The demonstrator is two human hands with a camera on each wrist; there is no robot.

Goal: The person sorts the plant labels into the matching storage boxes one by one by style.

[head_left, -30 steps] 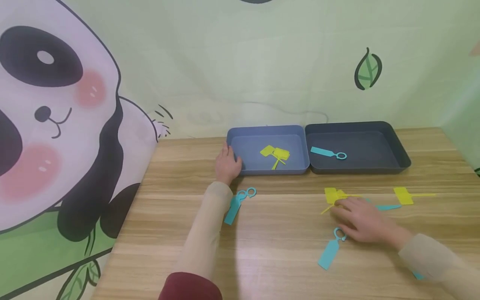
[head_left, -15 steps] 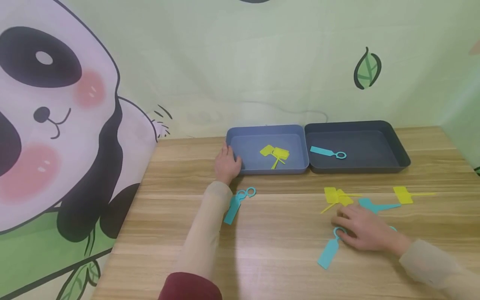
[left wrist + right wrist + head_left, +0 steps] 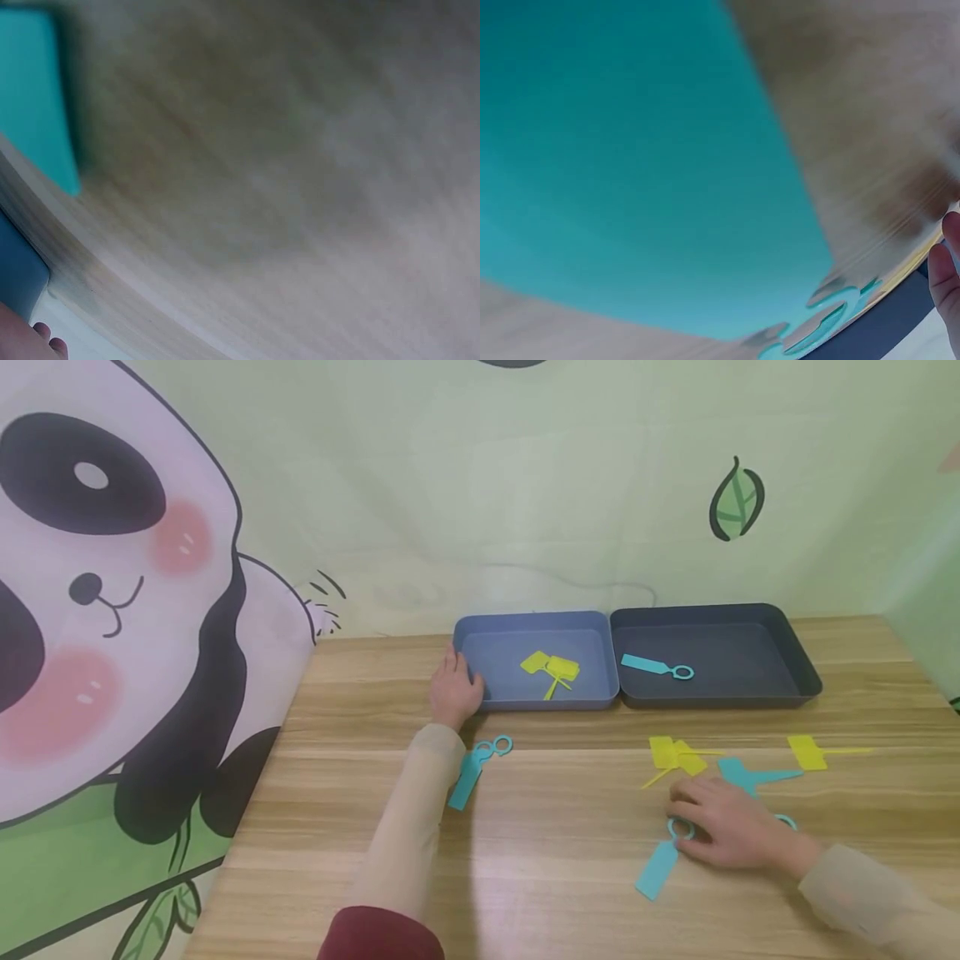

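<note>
My left hand (image 3: 456, 691) rests against the left wall and front corner of the blue tray (image 3: 540, 703), its fingers relaxed. Two yellow flag-shaped tags (image 3: 562, 668) lie overlapping in that tray. Over the wooden table my right hand (image 3: 723, 822) bends its fingers loosely around the ring of a teal ring tag (image 3: 657, 870), with no grip visible. Another teal tag's ring (image 3: 786, 821) shows by the wrist, the rest hidden. In the right wrist view a teal tag (image 3: 645, 172) fills the near side, and the fingertips (image 3: 946, 270) appear at the right edge.
A dark tray (image 3: 720, 702) adjoins the blue one and holds a teal ring tag (image 3: 648, 665). Yellow tags (image 3: 675, 754) and a teal flag tag (image 3: 738, 772) lie ahead of the right hand. Another yellow tag (image 3: 807, 752) lies rightward; teal ring tags (image 3: 467, 781) lie by the left forearm.
My right hand has drawn back from the yellow tags toward the teal tag's ring, uncovering the teal flag tag. The left hand has stayed at the tray.
</note>
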